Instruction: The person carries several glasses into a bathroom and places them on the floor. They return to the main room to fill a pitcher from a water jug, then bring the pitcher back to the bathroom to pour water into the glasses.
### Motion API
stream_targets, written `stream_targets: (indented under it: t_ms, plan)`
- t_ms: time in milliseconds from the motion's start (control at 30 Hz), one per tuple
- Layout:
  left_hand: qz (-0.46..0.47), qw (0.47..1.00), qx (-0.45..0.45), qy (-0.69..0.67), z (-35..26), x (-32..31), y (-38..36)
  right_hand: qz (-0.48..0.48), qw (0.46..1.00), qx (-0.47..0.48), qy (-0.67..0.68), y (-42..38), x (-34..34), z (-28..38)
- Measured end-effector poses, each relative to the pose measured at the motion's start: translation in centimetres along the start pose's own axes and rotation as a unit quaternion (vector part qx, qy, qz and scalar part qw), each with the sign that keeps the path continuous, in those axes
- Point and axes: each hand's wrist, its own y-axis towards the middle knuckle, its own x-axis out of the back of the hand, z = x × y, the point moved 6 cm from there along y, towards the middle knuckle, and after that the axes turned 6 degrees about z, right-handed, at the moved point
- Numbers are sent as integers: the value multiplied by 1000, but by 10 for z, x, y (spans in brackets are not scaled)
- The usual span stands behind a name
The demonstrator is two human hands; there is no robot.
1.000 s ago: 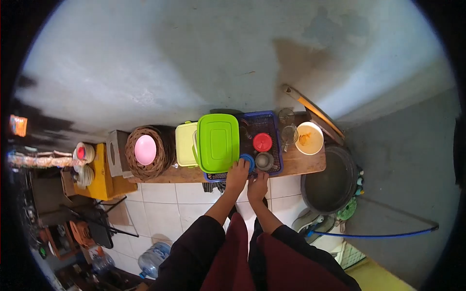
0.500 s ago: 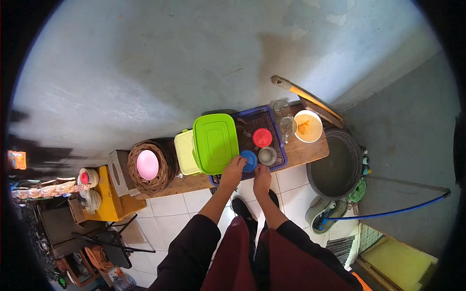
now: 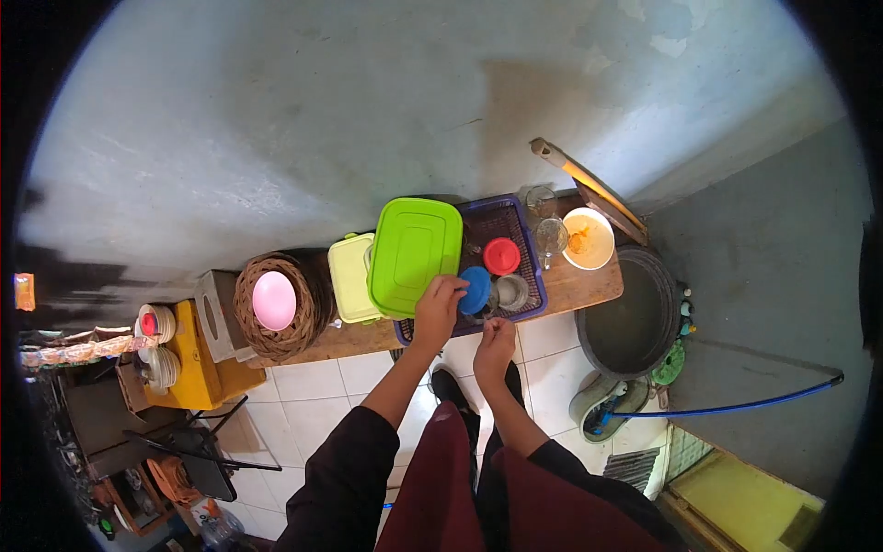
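Observation:
My left hand [image 3: 438,311] pinches the left edge of a round blue lid [image 3: 475,291], which looks slightly tilted. Under the lid's lower edge a bit of clear glass shows, mostly hidden. Just below it is my right hand [image 3: 495,344], its fingertips pressed together at the basket's front edge; what they hold is too small to make out. A purple basket [image 3: 535,276] lies beneath, with a clear glass [image 3: 512,292] and a red lid [image 3: 502,256] in it. To the left, a green lidded container [image 3: 416,253] rests partly over the basket.
On the wooden bench [image 3: 593,287] stand glass mugs [image 3: 551,236], a white bowl [image 3: 602,247] with orange residue, a pale yellow container [image 3: 348,276] and wicker baskets [image 3: 248,317] under a pink bowl [image 3: 274,301]. A black water tub [image 3: 593,354] sits at the right, near a blue hose [image 3: 736,405].
The blue lid has shifted up and tilted, showing some glass beneath. My left hand has risen a little with it, while my right hand has come slightly lower. The head view has shifted slightly.

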Motion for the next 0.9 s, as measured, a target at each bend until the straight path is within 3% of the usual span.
stream_targets:
  t_ms: [167,233,267,333,467,533,567,633,667,733,767,800,833,900]
  plan:
    - [-9,985,117,-124,21,1,9,11,999,-20,29,-4,8,16]
    - [-34,934,192,-299,43,-9,5,14,998,-40,52,-7,12,15]
    - [-35,933,193,-301,48,-12,4,15,998,-39,50,-7,13,13]
    - [-71,877,238,-411,56,-14,1,24,997,-35,58,-8,14,11]
    - [-64,828,280,-482,57,-8,-7,25,998,-2,49,-5,26,16]
    - [-73,760,352,-541,45,-2,-22,42,995,-13,90,-5,28,10]
    - [-77,763,348,-540,38,2,-27,45,994,-9,94,-3,30,9]
    - [-83,704,369,-602,31,-2,-45,70,995,39,54,2,33,13]
    - [-90,708,363,-599,30,1,-56,74,994,45,61,6,37,15]
    - [18,823,330,-462,16,6,-71,119,989,77,50,13,44,22]
    - [6,827,326,-458,7,14,-77,132,985,87,68,17,48,26]
    - [-41,749,363,-554,-9,19,-84,140,983,96,73,23,55,33]
    - [-89,654,393,-641,-23,21,-95,224,965,34,135,27,53,34]
    - [-94,650,401,-639,-41,31,-115,355,894,-88,259,28,49,42]
